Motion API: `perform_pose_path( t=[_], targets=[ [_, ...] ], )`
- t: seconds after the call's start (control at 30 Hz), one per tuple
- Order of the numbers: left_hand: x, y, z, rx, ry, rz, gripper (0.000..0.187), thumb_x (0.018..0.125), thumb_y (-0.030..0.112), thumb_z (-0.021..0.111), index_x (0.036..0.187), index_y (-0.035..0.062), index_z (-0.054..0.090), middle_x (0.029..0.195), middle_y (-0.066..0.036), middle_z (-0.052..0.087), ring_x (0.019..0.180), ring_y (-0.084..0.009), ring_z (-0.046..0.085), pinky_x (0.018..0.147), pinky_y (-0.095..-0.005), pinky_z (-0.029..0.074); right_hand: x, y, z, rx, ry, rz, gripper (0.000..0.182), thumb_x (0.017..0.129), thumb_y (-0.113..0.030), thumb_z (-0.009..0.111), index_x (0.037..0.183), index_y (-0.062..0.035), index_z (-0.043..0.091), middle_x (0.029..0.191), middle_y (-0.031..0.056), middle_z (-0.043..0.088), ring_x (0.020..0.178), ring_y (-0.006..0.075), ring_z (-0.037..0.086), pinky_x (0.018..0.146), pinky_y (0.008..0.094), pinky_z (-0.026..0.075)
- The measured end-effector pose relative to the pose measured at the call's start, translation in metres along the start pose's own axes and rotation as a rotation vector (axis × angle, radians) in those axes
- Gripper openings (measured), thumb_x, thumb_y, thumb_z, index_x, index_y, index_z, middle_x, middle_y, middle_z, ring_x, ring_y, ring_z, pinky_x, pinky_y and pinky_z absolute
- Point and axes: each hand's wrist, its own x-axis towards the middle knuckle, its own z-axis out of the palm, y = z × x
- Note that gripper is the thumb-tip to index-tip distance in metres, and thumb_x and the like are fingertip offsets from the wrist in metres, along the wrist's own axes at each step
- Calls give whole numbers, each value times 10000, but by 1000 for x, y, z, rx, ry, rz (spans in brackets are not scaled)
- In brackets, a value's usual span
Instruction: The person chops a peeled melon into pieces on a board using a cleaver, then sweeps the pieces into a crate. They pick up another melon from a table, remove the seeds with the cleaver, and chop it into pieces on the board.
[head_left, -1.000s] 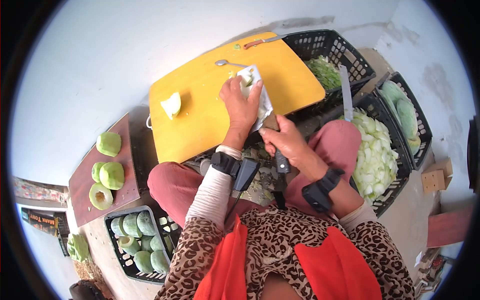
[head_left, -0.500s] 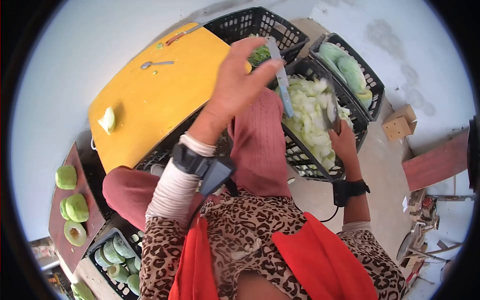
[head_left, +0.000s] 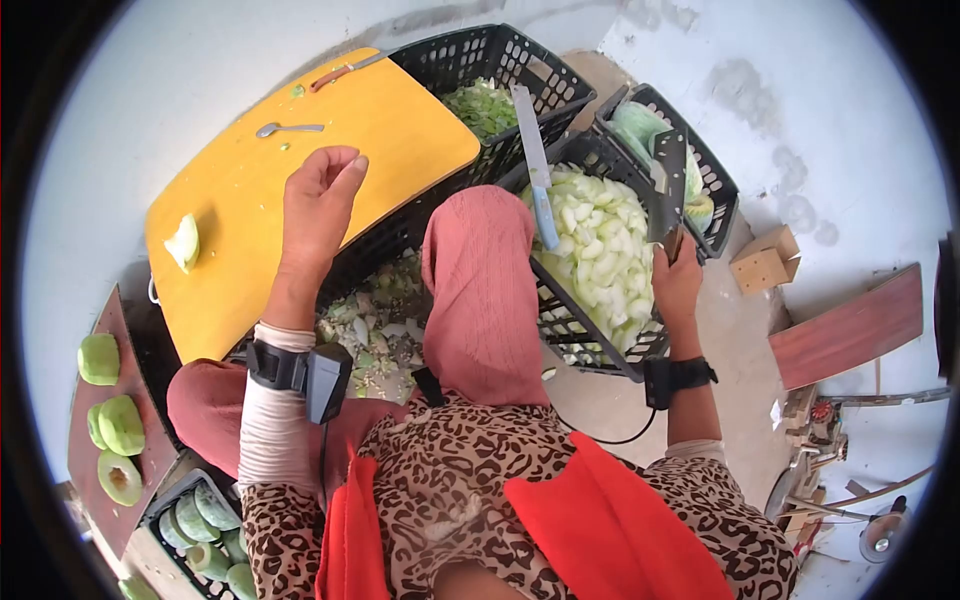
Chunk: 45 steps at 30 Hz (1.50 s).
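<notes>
My right hand (head_left: pixel 678 285) grips the handle of a wide-bladed cleaver (head_left: pixel 668 185), its blade upright over the right side of a black crate (head_left: pixel 610 360) full of pale sliced melon (head_left: pixel 600 255). A knife with a light blue handle (head_left: pixel 544 215) rests at the crate's left edge. Over the right part of a yellow board (head_left: pixel 350 125) is my left hand (head_left: pixel 322 195), fingers curled and the thumb near the index finger; whether anything small is between them is hidden. A melon piece (head_left: pixel 183 243), a spoon (head_left: pixel 290 129) and a red-handled knife (head_left: pixel 335 75) lie on the board.
Behind stand a crate of green scraps (head_left: pixel 485 108) and a crate of whole melons (head_left: pixel 638 125). Peeled melons (head_left: pixel 121 425) sit on a brown board (head_left: pixel 150 460) at left, above a crate of unpeeled ones (head_left: pixel 208 510). A cardboard box (head_left: pixel 765 262) is at right.
My left hand has moved left from near the blue-handled knife to over the yellow board, its fingers curling in. The cleaver has risen from the slices. The view has shifted.
</notes>
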Motion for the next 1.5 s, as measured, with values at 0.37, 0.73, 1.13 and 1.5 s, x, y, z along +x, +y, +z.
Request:
perform_pose_path(
  t=[0.37,0.73,1.13,1.5],
  targets=[
    [-5,-17,-26,-26,-3,-96,143,905,118,629,978,-5,635,894,7,609,841,-68,531,790,-218,432,9,29,-5,-255,-222,93,285,848,-109,583,1070,11,452,861,304,629,815,497,599,720,540,480],
    [-10,-5,-40,43,-5,-14,163,904,111,631,1025,3,616,877,15,606,832,-67,545,763,-211,442,25,-80,-19,948,-466,395,146,903,-121,587,937,-22,485,692,39,534,483,108,492,441,241,383],
    [-43,13,6,308,105,131,721,773,223,776,1323,-32,386,1184,-188,484,829,-207,590,694,-287,532,-22,-206,0,1048,-1006,162,142,910,-78,577,1008,-7,501,710,18,527,510,69,484,474,212,389],
    [-48,-27,-36,-438,132,-466,193,868,26,574,1056,-7,548,843,-78,621,692,-152,602,545,-232,474,-38,-226,20,1070,-1054,105,145,908,-65,567,1021,2,505,693,16,523,506,63,474,477,214,388]
  ],
)
